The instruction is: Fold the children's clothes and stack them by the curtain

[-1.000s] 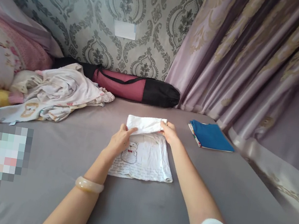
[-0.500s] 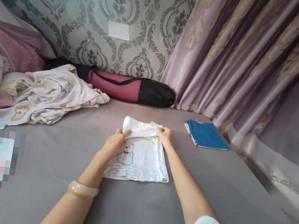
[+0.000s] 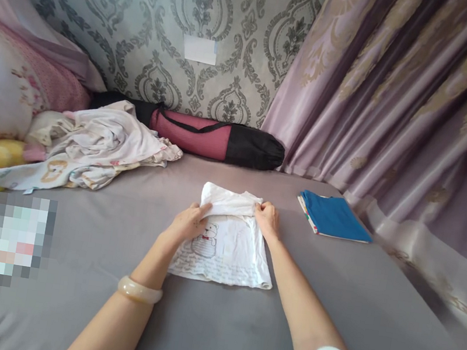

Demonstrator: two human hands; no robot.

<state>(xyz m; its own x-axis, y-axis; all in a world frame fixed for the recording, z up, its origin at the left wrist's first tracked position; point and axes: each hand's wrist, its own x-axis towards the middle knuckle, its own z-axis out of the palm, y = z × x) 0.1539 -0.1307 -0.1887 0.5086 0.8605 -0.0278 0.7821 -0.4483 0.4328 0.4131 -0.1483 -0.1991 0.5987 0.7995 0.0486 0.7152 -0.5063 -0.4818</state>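
Observation:
A small white T-shirt with a bear drawing and lines of print lies on the grey bedsheet. Its far part is folded over toward me in a band. My left hand, with a pale bangle on the wrist, pinches the left end of that band. At the band's right end, my right hand grips the cloth between thumb and fingers. The fingertips of both hands are partly hidden by the fabric.
A folded blue cloth lies to the right. Rumpled pale clothes and a yellow plush thing are at the left. A pink and black rolled bag lies along the wall, beside the purple curtain.
The view has shifted, so everything appears slightly further right. Both hands keep their hold on the folded band of the T-shirt, which looks nearly the same.

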